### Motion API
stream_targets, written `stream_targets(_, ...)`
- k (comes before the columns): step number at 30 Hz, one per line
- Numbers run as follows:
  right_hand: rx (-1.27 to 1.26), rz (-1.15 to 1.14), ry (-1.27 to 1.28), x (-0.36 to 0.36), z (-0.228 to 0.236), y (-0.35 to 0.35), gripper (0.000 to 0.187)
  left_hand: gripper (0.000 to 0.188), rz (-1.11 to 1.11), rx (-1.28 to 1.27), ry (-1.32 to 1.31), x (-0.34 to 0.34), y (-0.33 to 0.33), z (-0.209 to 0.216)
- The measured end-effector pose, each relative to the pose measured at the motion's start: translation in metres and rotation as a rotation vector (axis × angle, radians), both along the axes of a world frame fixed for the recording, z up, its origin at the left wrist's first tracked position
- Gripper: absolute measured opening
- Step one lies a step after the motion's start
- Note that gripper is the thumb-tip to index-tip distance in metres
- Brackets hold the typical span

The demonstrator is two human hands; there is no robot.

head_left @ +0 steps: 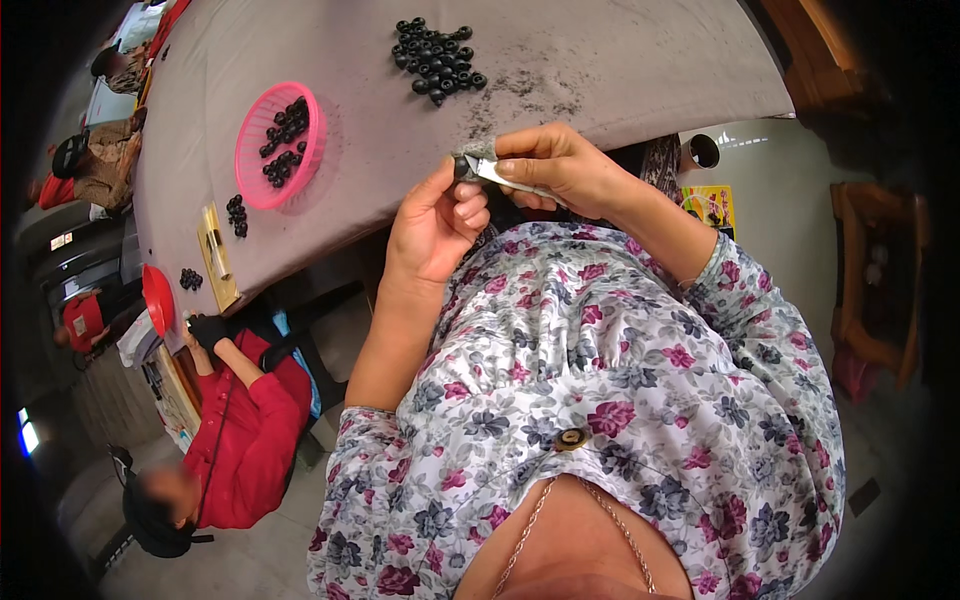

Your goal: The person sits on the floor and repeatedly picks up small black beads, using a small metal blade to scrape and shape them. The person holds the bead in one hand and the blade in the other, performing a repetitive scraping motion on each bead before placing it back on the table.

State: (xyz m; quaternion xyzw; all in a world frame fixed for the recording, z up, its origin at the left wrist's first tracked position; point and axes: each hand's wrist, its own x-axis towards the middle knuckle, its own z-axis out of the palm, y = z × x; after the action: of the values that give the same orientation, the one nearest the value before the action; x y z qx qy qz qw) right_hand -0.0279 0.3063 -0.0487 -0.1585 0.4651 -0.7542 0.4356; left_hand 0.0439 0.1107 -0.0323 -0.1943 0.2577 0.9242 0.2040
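Close to the table's near edge, my left hand pinches a small round black piece between thumb and fingers. My right hand grips a flat silver-white tool, whose end meets the black piece; its exact kind is unclear. Beyond my hands lies a pile of similar black pieces, some with a hole showing. Dark crumbs are scattered over the cloth beside that pile. To the left, a pink plastic basket holds more of the black pieces.
Grey cloth covers the table. Small black heaps lie left of the basket, near a wooden board and a red bowl. A person in red works at lower left, wearing a dark glove. Wooden furniture stands at right.
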Motion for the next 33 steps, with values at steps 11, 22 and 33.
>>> stream_targets(11,0.028,-0.067,-0.053,0.004,0.005,-0.005,0.014,0.013,0.149,-0.344,0.187,0.000,-0.023,0.018)
stream_targets(22,0.008,-0.043,-0.078,0.003,0.005,-0.004,0.015,0.016,0.448,-1.965,0.347,-0.046,-0.139,0.053)
stream_targets(33,0.032,-0.055,-0.077,0.002,0.006,0.000,0.015,0.019,0.118,-1.934,0.806,-0.086,-0.043,0.011)
